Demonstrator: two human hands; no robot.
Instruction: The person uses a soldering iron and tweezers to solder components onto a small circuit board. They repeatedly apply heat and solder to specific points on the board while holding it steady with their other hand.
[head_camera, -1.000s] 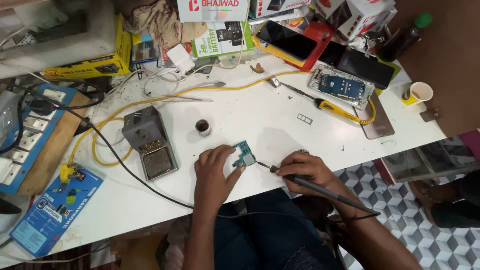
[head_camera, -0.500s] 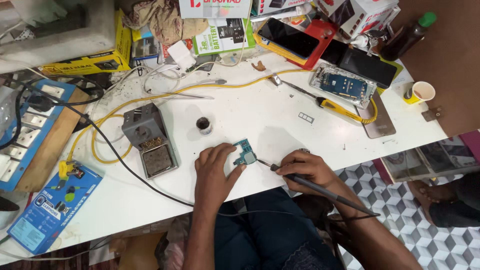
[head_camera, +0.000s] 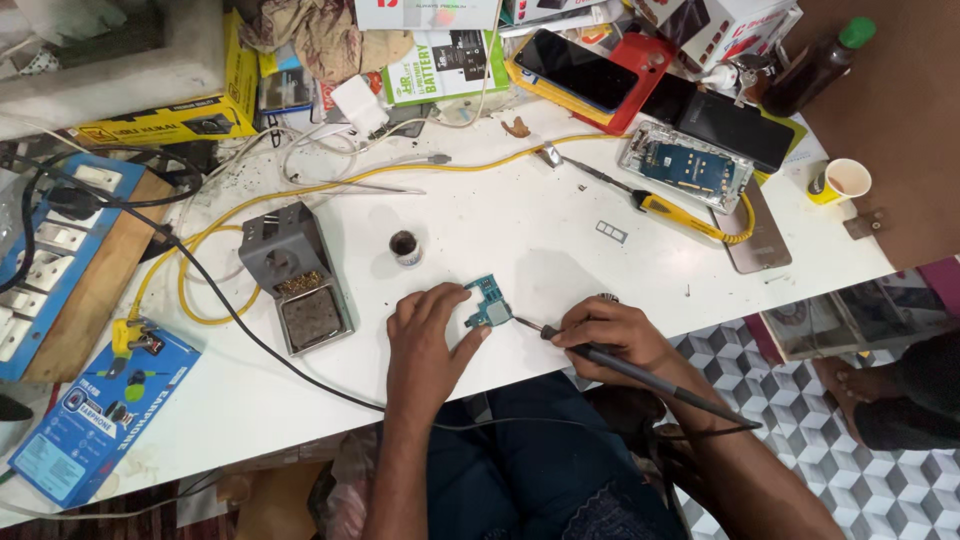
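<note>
I note the right hand (head_camera: 612, 335) closed around a soldering iron (head_camera: 640, 375), pen-fashion, its tip meeting a small teal circuit board (head_camera: 488, 302). The left hand (head_camera: 432, 338) pins that board flat to the white bench (head_camera: 520, 230) with its fingertips, evidently to steady it. The iron stand (head_camera: 298, 275) sits close at left, within reach.

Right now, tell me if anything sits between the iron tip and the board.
Nothing visible does. The soldering iron in the right hand has its tip at the edge of the green board, which the left hand pins to the table.
</note>
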